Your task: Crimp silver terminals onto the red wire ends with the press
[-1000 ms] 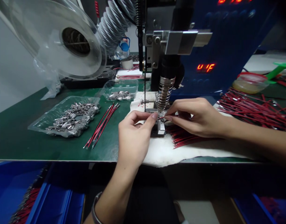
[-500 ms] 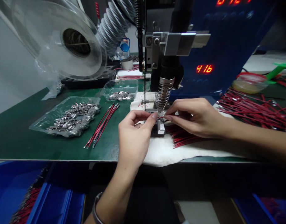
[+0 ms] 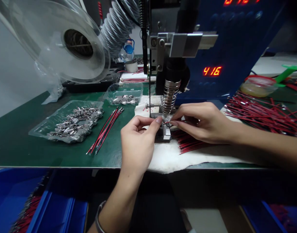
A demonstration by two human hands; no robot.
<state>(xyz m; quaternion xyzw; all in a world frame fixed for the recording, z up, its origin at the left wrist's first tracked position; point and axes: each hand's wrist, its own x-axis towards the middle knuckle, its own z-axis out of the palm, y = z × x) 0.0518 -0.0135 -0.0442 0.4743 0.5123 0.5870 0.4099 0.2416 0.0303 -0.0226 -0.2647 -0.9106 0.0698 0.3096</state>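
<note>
Thumb and forefinger of my left hand [image 3: 138, 142] are pinched together at the left side of a small metal fixture [image 3: 166, 132]; what lies between them is hidden. From the right, my right hand [image 3: 204, 122] pinches a thin red wire [image 3: 166, 122], its end reaching over the fixture toward my left fingertips. Just above stands the spring-wrapped head [image 3: 171, 94] of a bench machine. Under my right hand, a row of red wires [image 3: 189, 144] lies on a white cloth [image 3: 167, 158].
On the left, a clear tray [image 3: 38, 130] holds many small metal parts, with a bundle of red and black wires [image 3: 105, 130] beside it. A smaller tray [image 3: 109, 91] stands behind. A heap of red wires [image 3: 262, 113] lies right, near a blue machine housing [image 3: 199, 87].
My left hand has drawn very slightly left, leaving a little more of the red wire showing between the hands. My right hand keeps its pinch almost unmoved.
</note>
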